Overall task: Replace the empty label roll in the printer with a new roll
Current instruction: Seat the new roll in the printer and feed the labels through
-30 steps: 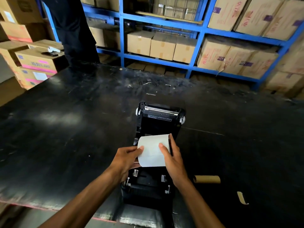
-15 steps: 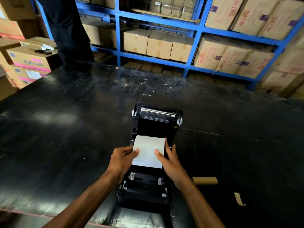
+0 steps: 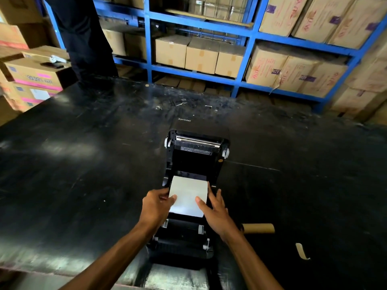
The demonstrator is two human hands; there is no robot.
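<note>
Your hands hide the sides of the label roll [image 3: 188,196] sitting in the open printer [image 3: 188,206] on the counter [image 3: 83,164]. Left hand [image 3: 156,208] and right hand [image 3: 215,212], fingers loosely curled, grip its edges.

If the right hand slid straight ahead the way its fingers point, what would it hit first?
Probably the raised printer lid. The right hand lies along the label roll, fingers pointing up and away; depth is unclear.
</note>
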